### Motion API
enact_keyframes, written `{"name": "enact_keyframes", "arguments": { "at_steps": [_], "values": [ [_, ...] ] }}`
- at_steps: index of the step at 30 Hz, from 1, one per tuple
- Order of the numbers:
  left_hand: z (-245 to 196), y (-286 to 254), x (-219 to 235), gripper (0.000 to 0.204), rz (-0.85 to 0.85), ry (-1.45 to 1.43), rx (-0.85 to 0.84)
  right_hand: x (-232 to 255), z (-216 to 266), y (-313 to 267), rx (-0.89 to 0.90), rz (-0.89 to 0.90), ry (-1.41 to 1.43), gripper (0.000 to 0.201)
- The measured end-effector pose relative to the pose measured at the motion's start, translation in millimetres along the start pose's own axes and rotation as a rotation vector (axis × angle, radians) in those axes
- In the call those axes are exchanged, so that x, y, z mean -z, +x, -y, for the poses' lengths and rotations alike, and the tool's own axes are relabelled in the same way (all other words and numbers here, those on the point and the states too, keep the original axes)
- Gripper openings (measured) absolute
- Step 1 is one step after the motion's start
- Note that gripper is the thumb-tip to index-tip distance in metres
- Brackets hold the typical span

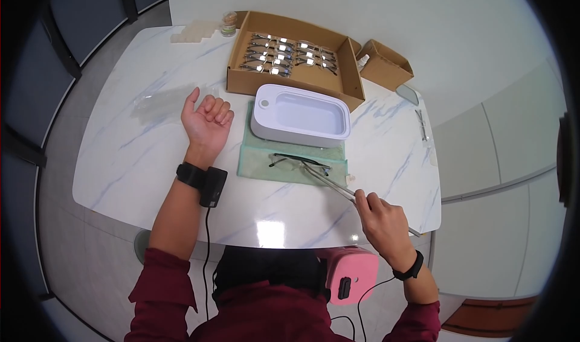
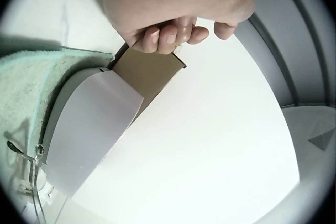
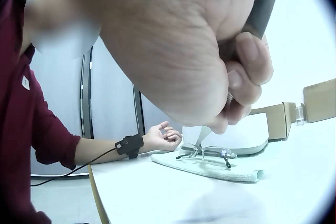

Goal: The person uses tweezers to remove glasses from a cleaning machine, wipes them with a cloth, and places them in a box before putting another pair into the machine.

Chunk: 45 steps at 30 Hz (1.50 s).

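My right hand (image 1: 385, 224) grips long metal tweezers (image 1: 342, 190), whose tips reach the pair of glasses (image 1: 297, 157). Those glasses lie on a folded green cloth (image 1: 254, 166), dark along the top of the frame. Behind them a white oblong tub (image 1: 302, 138) with a round button and a hollow basin stands on the same cloth. Left of the tub, my left hand (image 1: 208, 120) lies palm up with its fingers loosely curled, holding nothing. From the right wrist, the curled fingers (image 3: 244, 85) partly hide the tweezers.
At the back, a cardboard tray (image 1: 235, 79) holds several pairs of glasses in two columns. Beside it stand a small cardboard box (image 1: 386, 67) and a jar (image 1: 228, 24). Clear film (image 1: 166, 103) lies at the left, another pair of glasses (image 1: 421, 124) at the right edge.
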<state>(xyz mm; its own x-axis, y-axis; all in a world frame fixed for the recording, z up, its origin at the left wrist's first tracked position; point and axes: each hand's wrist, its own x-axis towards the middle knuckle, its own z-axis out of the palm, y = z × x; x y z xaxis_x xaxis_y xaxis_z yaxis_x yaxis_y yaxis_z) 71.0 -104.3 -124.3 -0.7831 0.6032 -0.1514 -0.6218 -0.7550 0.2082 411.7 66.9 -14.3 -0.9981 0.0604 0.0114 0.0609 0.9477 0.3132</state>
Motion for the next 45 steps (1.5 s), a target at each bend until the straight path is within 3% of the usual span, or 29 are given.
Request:
{"name": "enact_keyframes", "arguments": {
  "at_steps": [12, 20, 22, 25, 34, 37, 45],
  "values": [
    [1.5, 0.7, -0.4, 0.048, 0.029, -0.029, 0.016, -2.3, -15.4, 8.4, 0.035, -0.005, 0.068, 0.032],
    [1.9, -2.6, -7.5, 0.05, -0.067, -0.022, -0.009, 0.9, -14.1, 4.2, 0.033, -0.011, 0.051, 0.033],
    [2.1, -2.0, -7.8, 0.05, -0.065, -0.023, -0.009, 1.2, -15.0, 4.4, 0.006, -0.041, 0.061, 0.02],
    [1.6, -2.8, -7.0, 0.05, -0.071, -0.036, -0.009, 8.3, -15.5, 4.1, 0.028, -0.004, 0.017, 0.034],
    [1.8, -1.2, -4.8, 0.051, -0.052, -0.033, -0.03, 11.1, -18.6, 5.7, 0.025, 0.008, 0.039, 0.032],
    [0.8, 1.8, 3.9, 0.05, 0.053, -0.043, 0.013, 3.0, -20.1, 5.6, 0.049, -0.007, 0.075, 0.031],
    [0.4, -0.2, -0.4, 0.051, 0.015, -0.006, 0.004, 8.8, -18.5, 12.1, 0.079, -0.002, 0.067, 0.03]
  ]
}}
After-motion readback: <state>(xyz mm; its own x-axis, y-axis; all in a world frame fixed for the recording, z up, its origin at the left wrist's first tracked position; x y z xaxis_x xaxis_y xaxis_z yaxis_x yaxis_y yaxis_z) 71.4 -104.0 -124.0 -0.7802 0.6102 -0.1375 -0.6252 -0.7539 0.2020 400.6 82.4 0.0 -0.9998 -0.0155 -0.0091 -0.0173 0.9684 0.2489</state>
